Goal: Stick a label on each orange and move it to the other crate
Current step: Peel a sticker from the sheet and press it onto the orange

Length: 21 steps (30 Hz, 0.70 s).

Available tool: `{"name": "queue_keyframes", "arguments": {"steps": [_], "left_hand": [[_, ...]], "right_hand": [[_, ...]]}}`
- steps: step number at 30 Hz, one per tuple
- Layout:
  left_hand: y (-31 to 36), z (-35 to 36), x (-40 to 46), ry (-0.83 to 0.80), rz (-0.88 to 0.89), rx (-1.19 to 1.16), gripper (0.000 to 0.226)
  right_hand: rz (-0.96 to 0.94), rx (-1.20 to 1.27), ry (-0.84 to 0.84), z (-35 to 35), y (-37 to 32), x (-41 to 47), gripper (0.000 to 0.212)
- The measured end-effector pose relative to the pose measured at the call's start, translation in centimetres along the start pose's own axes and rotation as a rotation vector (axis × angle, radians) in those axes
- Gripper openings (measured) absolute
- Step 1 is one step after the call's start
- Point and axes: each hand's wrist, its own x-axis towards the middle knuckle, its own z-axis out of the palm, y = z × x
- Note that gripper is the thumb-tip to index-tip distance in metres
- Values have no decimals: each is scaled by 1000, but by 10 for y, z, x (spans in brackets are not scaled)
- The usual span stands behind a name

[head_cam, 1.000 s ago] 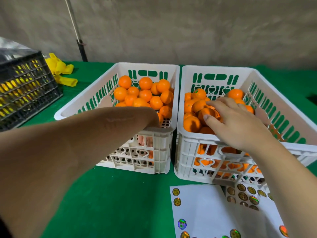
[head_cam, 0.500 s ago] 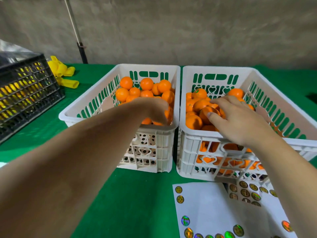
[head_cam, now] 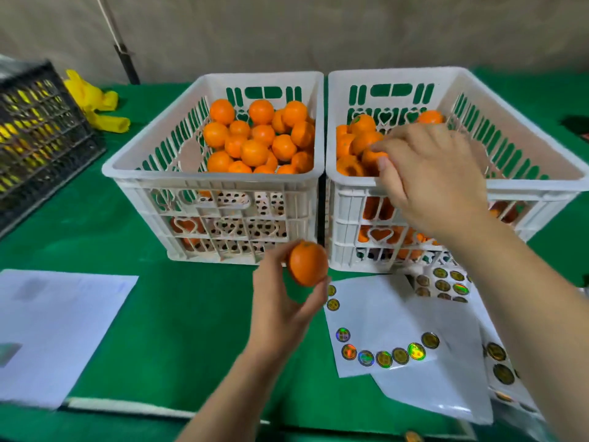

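Head view, nearest first: my left hand (head_cam: 280, 301) is raised above the green counter (head_cam: 178, 314), fingers and thumb curled round one orange (head_cam: 308, 263), which sits just in front of the two white crates. Beside it on my right lie white label sheets (head_cam: 382, 317) dotted with round shiny labels (head_cam: 384, 358); a plain white paper (head_cam: 54, 327) lies well apart on my left. Farther off, my right hand (head_cam: 433, 177) reaches over the near rim of the right crate (head_cam: 529, 183), fingertips pinching an orange in the pile (head_cam: 371, 156). The left crate (head_cam: 153, 169), touching the right one, holds its own heap of oranges (head_cam: 255, 138). Beyond, on my left, stands a black crate (head_cam: 41, 135) with something yellow (head_cam: 95, 103) behind it.
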Motion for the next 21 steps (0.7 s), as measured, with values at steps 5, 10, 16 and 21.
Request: {"name": "queue_keyframes", "arguments": {"steps": [5, 10, 16, 21], "left_hand": [[-40, 19, -14, -200, -315, -10, 63], [-47, 28, -11, -239, -301, 229, 66], [-48, 16, -17, -274, -338, 9, 60], [-42, 15, -17, -550, -209, 174, 62]], "right_hand": [[-52, 256, 167, 24, -61, -80, 18], [73, 408, -617, 75, -73, -122, 26], [95, 501, -747, 91, -68, -119, 36], [134, 575, -710, 96, -65, -117, 21]]}}
